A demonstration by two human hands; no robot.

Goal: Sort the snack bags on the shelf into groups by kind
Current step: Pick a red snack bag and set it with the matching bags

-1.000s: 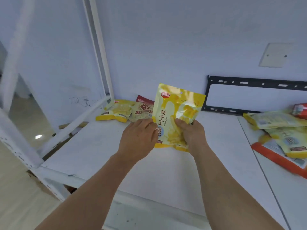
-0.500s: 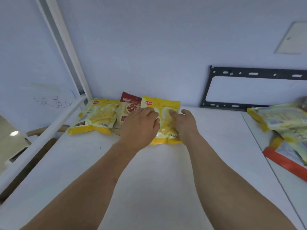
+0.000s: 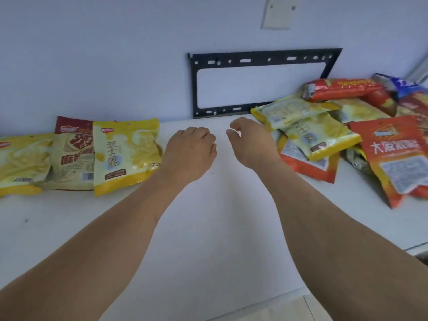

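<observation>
Plainly, both hands were empty: the left hand (image 3: 190,149) hung loosely curled over the bare white shelf (image 3: 208,228), and the right hand (image 3: 251,142) was half open, its fingers (image 3: 234,130) apart and clasping nothing. Just beside the left hand, a yellow bag (image 3: 122,156) lay flat at the end of a short row, overlapping a maroon-topped bag (image 3: 71,154) and another yellow bag (image 3: 20,163) beyond it. Near the right hand sat the unsorted heap (image 3: 324,126) of yellow, orange (image 3: 393,156) and blue bags. By that showing, sorting was barely begun, and most bags remained to be grouped.
</observation>
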